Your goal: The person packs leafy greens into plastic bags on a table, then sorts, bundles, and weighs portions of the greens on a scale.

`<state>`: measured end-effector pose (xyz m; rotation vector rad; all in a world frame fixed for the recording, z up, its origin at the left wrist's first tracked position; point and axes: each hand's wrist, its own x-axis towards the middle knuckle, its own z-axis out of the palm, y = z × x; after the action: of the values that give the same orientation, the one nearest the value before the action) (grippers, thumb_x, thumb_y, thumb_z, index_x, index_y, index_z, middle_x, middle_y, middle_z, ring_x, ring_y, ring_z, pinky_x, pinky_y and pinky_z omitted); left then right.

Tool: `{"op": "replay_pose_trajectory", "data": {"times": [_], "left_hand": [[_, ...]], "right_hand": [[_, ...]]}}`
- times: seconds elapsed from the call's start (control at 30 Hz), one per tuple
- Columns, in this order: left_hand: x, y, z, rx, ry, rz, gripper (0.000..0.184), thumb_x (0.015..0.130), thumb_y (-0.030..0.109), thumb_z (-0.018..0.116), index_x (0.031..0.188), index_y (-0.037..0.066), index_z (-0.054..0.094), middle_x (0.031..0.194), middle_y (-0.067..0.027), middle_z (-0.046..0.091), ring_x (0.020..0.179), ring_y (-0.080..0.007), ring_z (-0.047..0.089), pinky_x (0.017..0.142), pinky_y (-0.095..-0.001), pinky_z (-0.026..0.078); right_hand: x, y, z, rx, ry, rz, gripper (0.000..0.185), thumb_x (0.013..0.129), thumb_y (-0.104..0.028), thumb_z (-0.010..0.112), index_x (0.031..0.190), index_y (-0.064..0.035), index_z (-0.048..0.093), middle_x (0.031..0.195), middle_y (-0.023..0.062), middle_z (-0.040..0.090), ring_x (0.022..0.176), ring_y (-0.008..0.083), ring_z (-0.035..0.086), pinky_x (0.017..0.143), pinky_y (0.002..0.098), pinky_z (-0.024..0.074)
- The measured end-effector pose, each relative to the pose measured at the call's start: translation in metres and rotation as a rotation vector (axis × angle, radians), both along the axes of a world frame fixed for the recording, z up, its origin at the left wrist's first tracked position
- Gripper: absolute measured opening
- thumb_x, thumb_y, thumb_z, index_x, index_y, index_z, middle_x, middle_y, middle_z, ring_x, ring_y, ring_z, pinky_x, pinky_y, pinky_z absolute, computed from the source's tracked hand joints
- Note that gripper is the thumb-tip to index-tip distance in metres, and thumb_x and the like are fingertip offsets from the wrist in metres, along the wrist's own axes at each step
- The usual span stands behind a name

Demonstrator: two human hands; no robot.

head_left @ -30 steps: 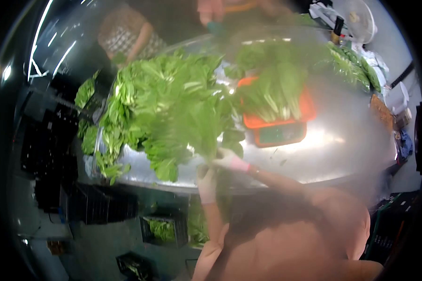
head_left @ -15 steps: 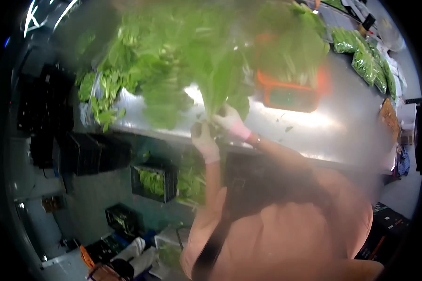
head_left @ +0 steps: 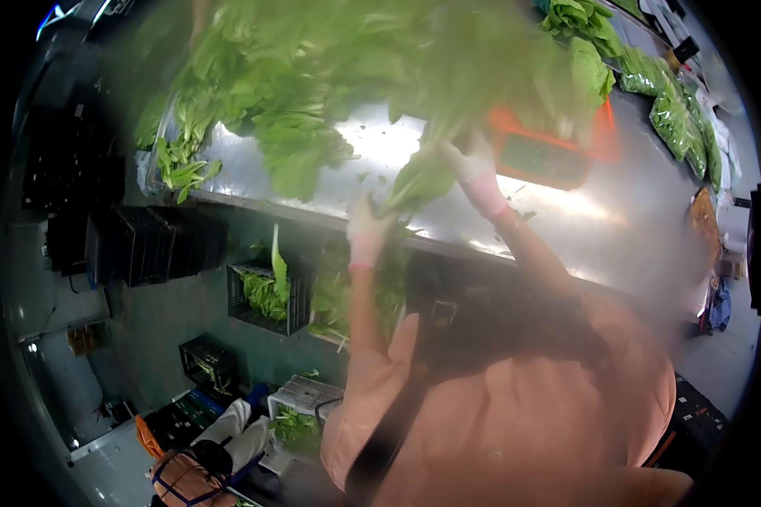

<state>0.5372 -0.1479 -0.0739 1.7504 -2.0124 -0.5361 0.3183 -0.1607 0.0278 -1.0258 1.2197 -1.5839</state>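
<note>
My left hand [head_left: 368,230], in a white glove with a pink cuff, is at the table's front edge beside the lower end of a green leaf [head_left: 423,179]; its fingers are blurred. My right hand [head_left: 475,165], gloved the same way, is closed round the base of a leafy green bunch [head_left: 452,110] above the metal table [head_left: 380,139]. Big leafy greens [head_left: 287,152] are heaped to the left. At the right, an orange-rimmed basket [head_left: 604,139] has greens over its back part.
Bagged greens [head_left: 672,122] lie at the table's right end. Below the front edge stand a black crate [head_left: 300,308] with leaves, stacked dark crates [head_left: 148,245] and a white crate [head_left: 309,393]. A single leaf [head_left: 278,253] is upright above the black crate.
My hands have moved apart, the right one away to the right with the bunch. The view has tilted down, showing more floor. A leaf now appears above the black crate.
</note>
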Motion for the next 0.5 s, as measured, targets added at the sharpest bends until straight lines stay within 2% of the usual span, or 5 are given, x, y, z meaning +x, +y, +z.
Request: {"op": "replay_pose_trajectory", "data": {"times": [0.13,0.33,0.37,0.43,0.5], "left_hand": [[-0.016,-0.014,-0.021,0.081,-0.135,-0.121,0.044,0.072,0.017,0.066,0.112,0.005,0.053,0.104,-0.0168,0.055,0.096,-0.0354,0.052,0.086,-0.0403,0.042],[0.029,-0.035,-0.006,-0.113,0.544,0.443,0.035,0.079,0.004,0.057,0.112,-0.009,0.051,0.096,-0.0134,0.058,0.084,-0.0185,0.054,0.08,-0.0299,0.044],[0.031,-0.035,0.012,0.058,0.745,0.577,0.038,0.077,0.005,0.059,0.112,-0.009,0.051,0.096,-0.0139,0.058,0.083,-0.0181,0.054,0.08,-0.0284,0.044],[0.062,-0.048,-0.016,0.025,0.445,0.544,0.042,0.076,0.008,0.062,0.113,-0.008,0.05,0.098,-0.0145,0.058,0.084,-0.018,0.054,0.08,-0.0272,0.043],[0.069,-0.055,-0.034,-0.124,0.476,0.556,0.046,0.075,0.012,0.065,0.116,-0.003,0.051,0.097,-0.0145,0.059,0.083,-0.0195,0.054,0.08,-0.0316,0.044]], "right_hand": [[-0.01,0.005,-0.005,0.02,0.147,-0.064,0.034,0.079,-0.013,0.06,0.107,0.003,0.051,0.087,0.0076,0.06,0.076,0.0097,0.055,0.07,0.0248,0.0457],[-0.012,0.008,-0.003,0.124,0.246,-0.043,0.039,0.078,-0.018,0.06,0.11,0.0024,0.051,0.084,0.0087,0.062,0.074,0.0103,0.056,0.068,0.0253,0.0468],[-0.011,0.008,-0.005,0.187,0.286,-0.016,0.041,0.077,-0.02,0.06,0.111,0.0018,0.051,0.084,0.0094,0.062,0.073,0.0105,0.056,0.067,0.0254,0.047],[-0.006,0.005,-0.01,0.205,0.256,0.033,0.046,0.077,-0.023,0.06,0.115,-0.0004,0.05,0.085,0.01,0.062,0.071,0.0138,0.057,0.068,0.0266,0.0473],[-0.002,0.001,-0.027,0.177,0.343,0.03,0.046,0.077,-0.027,0.06,0.117,-0.0047,0.05,0.089,0.0085,0.063,0.075,0.0154,0.058,0.072,0.0276,0.0473]]}}
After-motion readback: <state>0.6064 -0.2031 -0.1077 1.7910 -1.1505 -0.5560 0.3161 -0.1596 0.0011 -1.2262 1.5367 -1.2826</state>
